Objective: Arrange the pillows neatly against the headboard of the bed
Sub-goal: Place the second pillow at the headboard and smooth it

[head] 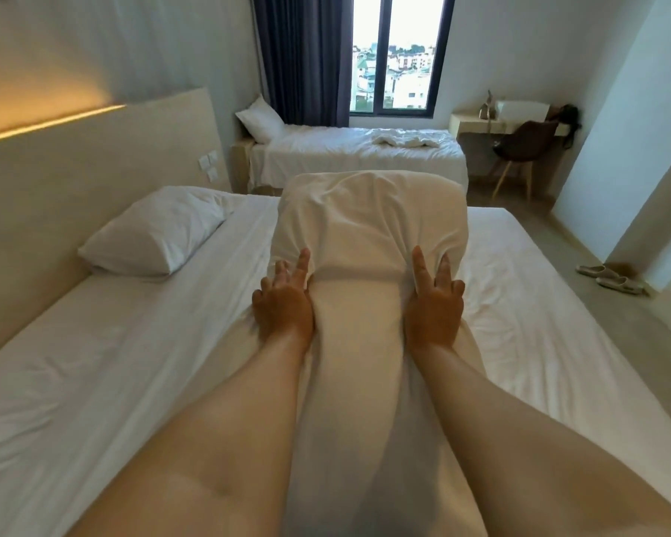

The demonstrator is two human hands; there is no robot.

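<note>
A long white pillow (369, 234) is held up lengthwise over the bed (94, 362), squeezed in its middle between my two hands. My left hand (283, 304) presses its left side, fingers partly spread. On the other side my right hand (434, 304) does the same, two fingers extended. A second white pillow (155, 234) lies flat on the bed, against the beige headboard (74, 176) on the left. The near end of the held pillow runs down between my forearms.
A second bed (365, 153) with its own pillow (260, 118) stands by the window (396, 52) beyond. A desk (477, 124) and brown chair (523, 145) are at the right. Slippers (609, 277) lie on the floor right of the bed.
</note>
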